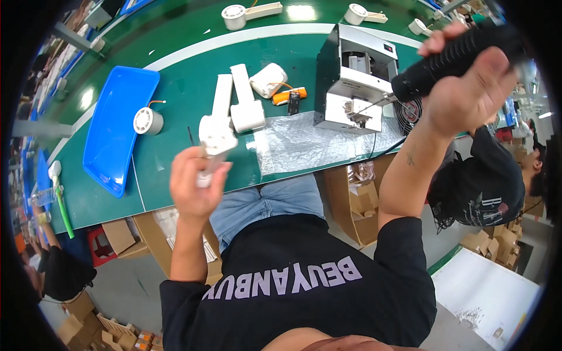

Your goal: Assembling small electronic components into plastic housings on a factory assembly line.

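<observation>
My left hand (196, 184) is closed on a white plastic housing (218, 140), held up near the bench's front edge. Behind it lies a white handle (223, 93); I cannot tell whether the two are joined. My right hand (468, 93) grips a black electric screwdriver (439, 70), raised and tilted. Its long thin bit reaches down left to the front of a screw feeder (351, 85), a black and silver box. Whether a screw sits on the tip is too small to tell. Another white handled housing (247, 116) rests beside the held one.
A white round part (269, 79), an orange battery (290, 96) and a small black part (294, 104) lie mid-bench. Bubble wrap (287, 149) is spread before the feeder. At left, a white fan unit (148, 120) overlaps a blue tray (111, 134). A co-worker (480, 181) is at right.
</observation>
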